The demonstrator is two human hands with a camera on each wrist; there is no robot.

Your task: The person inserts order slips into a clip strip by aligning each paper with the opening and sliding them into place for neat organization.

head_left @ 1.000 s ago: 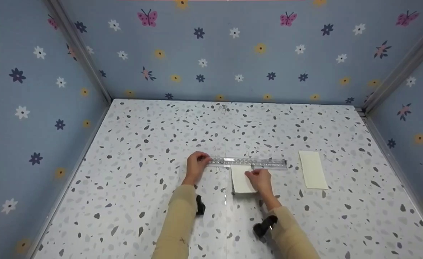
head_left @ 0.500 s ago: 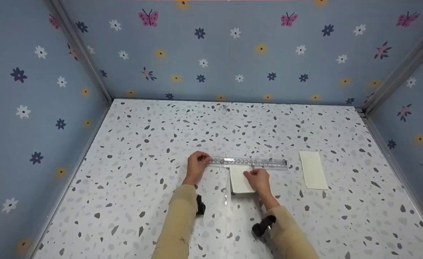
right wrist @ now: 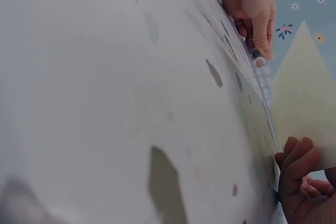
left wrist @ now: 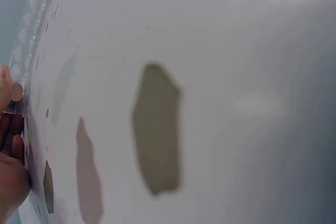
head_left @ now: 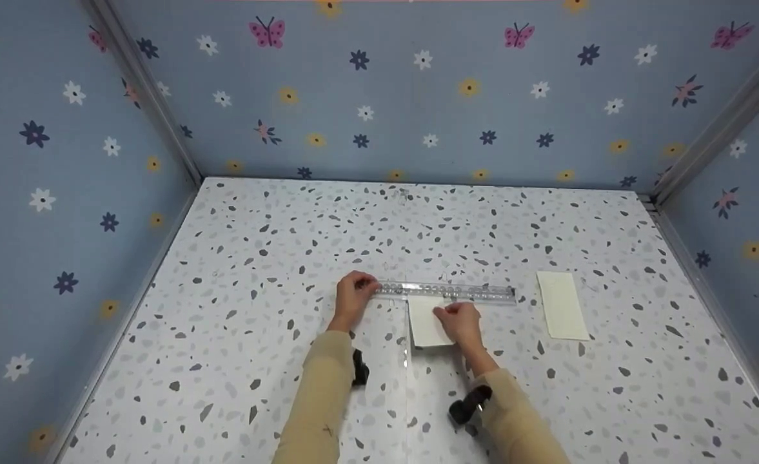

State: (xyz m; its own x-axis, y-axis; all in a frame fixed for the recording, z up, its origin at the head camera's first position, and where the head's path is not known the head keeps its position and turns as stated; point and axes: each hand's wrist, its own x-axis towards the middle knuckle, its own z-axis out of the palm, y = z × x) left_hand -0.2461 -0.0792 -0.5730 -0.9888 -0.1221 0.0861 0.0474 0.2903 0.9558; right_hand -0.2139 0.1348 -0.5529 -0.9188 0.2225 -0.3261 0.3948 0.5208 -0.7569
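Observation:
My left hand (head_left: 353, 296) pinches the left end of a clear, ruler-like plastic strip (head_left: 431, 290), which has a row of round shapes along it. The left wrist view shows the thumb on the end of this clear strip (left wrist: 25, 35). My right hand (head_left: 461, 322) holds a pale cream sheet of paper (head_left: 425, 327) by its right side. The sheet's far edge meets the strip's near side, while a dark shadow shows under its near edge. Curled fingers of the right hand (right wrist: 302, 182) grip the paper (right wrist: 304, 98) in the right wrist view.
A second pale cream sheet (head_left: 563, 305) lies flat on the speckled table (head_left: 256, 309), right of the strip. Blue flowered panels (head_left: 405, 90) wall the table at the back and both sides. Dark wrist devices (head_left: 469, 407) sit at both sleeves.
My right hand has slid slightly left with the paper along the strip. The left hand and the strip stay in place.

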